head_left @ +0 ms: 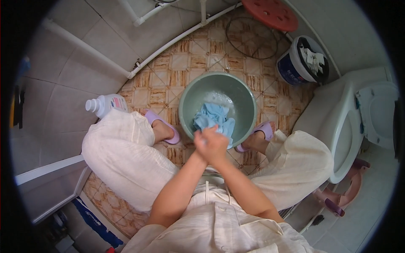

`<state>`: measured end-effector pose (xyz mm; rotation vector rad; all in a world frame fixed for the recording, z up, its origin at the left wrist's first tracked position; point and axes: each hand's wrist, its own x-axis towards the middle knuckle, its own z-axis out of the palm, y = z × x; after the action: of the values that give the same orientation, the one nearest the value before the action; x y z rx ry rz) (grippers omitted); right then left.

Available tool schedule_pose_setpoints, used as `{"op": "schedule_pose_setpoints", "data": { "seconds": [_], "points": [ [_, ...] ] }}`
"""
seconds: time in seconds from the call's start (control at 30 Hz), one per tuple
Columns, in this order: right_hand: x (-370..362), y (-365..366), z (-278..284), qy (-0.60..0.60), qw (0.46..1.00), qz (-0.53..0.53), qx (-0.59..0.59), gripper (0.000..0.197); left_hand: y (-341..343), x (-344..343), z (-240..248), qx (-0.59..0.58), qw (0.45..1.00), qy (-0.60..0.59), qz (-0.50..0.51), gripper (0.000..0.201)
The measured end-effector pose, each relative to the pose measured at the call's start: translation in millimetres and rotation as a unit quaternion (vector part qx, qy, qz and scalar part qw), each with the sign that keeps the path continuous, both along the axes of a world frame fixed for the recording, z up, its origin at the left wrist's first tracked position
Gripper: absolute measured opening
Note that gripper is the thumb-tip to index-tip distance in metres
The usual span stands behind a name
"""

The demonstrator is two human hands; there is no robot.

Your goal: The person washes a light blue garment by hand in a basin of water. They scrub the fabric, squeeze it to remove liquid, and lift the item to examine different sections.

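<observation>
A green plastic basin [185,99] stands on the floor between my feet, with suds and a little water in it. Inside lies a bunched, wet light blue cloth [213,113], piled toward the near side. Over the near rim, my left hand [201,144] and my right hand [216,147] press together with the cloth gathered at them. Both look closed on it, the left one blurred by motion. Where the two hands meet, the fingers partly hide each other and the part of the cloth they grip.
A white bottle [106,105] stands by the left wall. Beyond the basin to the right are a bucket of crumpled paper [291,63] and a red stool [270,13]. A toilet [333,114] is at right, a pink plastic seat [344,189] beside it. Pipes [168,46] follow the wall.
</observation>
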<state>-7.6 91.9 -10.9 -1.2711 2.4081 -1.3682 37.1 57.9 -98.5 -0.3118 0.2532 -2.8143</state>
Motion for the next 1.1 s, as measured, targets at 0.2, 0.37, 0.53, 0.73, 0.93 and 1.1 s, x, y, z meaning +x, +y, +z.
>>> {"op": "schedule_pose_setpoints", "data": {
  "seconds": [0.2,0.37,0.53,0.73,0.93,1.1],
  "points": [
    [-2,-5,-23,0.036,0.985,-0.129,0.108,0.021,-8,-19,49,-0.033,0.929,-0.362,-0.065,0.034],
    [-23,-2,-45,0.014,0.993,-0.091,0.08,0.019,-2,-10,21,-0.035,0.881,-0.463,-0.091,0.03],
    [-10,-5,-23,0.013,0.981,-0.173,0.092,0.019,-10,-11,17,-0.02,0.911,-0.39,-0.133,0.03],
    [-43,-7,-41,-0.077,0.961,-0.232,0.132,0.02,-5,-6,6,-0.138,0.853,-0.492,-0.107,0.029],
    [5,4,-27,0.038,0.991,-0.099,0.077,0.012,8,-17,60,-0.022,0.958,-0.285,0.025,0.034],
    [-44,0,-40,-0.039,0.955,-0.247,0.16,0.016,-6,-9,12,-0.192,0.84,-0.501,-0.083,0.032]
  ]
}}
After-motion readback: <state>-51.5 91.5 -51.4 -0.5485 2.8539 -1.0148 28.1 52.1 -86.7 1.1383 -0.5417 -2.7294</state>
